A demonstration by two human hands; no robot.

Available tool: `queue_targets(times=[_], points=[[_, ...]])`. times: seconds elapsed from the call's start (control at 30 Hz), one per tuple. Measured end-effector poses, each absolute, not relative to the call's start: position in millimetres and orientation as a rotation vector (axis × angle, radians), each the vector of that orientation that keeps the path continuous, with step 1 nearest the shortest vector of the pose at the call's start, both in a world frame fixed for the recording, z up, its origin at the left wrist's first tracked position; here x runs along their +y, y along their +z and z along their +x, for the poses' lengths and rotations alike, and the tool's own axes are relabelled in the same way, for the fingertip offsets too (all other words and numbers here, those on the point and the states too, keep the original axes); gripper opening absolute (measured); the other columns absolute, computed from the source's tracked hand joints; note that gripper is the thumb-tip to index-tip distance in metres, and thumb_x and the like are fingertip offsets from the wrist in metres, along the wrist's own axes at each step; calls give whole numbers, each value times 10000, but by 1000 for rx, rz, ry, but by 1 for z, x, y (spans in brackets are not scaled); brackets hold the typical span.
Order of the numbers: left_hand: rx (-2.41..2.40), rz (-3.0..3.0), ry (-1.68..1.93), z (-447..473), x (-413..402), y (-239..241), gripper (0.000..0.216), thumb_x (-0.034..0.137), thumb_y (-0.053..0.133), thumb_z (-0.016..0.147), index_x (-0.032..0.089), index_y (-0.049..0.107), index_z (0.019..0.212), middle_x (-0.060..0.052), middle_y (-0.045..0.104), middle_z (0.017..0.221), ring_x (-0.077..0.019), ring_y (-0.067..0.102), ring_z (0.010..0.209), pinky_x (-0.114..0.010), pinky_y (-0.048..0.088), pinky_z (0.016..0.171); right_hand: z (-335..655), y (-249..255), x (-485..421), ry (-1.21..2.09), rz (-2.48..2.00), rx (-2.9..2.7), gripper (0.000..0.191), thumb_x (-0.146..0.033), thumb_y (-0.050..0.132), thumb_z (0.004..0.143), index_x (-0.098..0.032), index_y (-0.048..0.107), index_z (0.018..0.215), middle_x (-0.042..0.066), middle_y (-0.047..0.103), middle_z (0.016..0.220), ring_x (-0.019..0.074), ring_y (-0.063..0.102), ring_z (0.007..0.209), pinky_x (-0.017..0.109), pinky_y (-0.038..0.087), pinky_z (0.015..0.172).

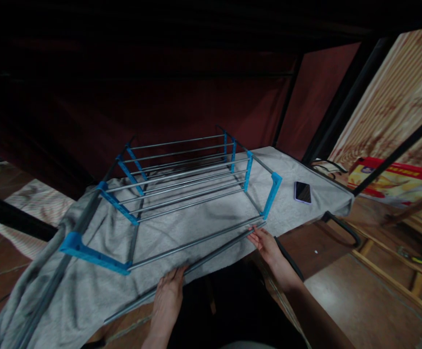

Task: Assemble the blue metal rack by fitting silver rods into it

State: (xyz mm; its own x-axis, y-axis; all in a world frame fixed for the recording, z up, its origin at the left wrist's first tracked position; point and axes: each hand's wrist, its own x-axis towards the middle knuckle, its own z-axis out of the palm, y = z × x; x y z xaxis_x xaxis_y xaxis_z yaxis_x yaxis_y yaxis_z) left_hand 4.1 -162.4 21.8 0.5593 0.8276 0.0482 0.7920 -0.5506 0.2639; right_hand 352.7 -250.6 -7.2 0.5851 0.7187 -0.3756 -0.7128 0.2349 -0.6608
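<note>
A rack of grey metal rods and blue plastic brackets (181, 189) lies on a table covered with a grey cloth (167, 242). A loose grey rod (203, 259) lies along the cloth's near edge. My left hand (169, 293) rests on that rod near its middle, fingers curled over it. My right hand (267, 242) pinches the rod's right end, close to the blue bracket (272, 194) at the rack's near right corner.
A dark phone (303, 192) lies on the cloth to the right of the rack. A black cable (341, 228) hangs off the table's right end. A red and yellow box (396, 179) and wooden slats (396, 281) sit at right. A dark red curtain hangs behind.
</note>
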Motion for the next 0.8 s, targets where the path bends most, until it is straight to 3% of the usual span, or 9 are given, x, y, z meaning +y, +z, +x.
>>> queue_targets(times=[0.13,0.5,0.8], points=[[1375,2558,252,-3,-154,27,431,210,352,948,224,708,1191,-107,741,1166,-254,693,1087,-429,512,972,356,-10,-249,976,-896,1,249,-147,857,654,-194,669,811,23,744,817,153,713,740,288,608,781],[1516,2564,311,-49,-135,28,396,231,348,944,211,714,1096,-97,747,1119,-264,697,1040,-415,487,903,371,-18,-246,972,-962,18,208,-201,836,687,-199,664,804,12,749,817,152,711,753,278,596,785],[1784,2493,338,-80,-133,28,338,233,397,933,204,712,1052,-98,744,1107,-278,678,1043,-448,435,973,372,-18,-247,993,-1006,-21,236,-218,817,662,-197,661,838,10,752,860,154,702,811,288,576,827]])
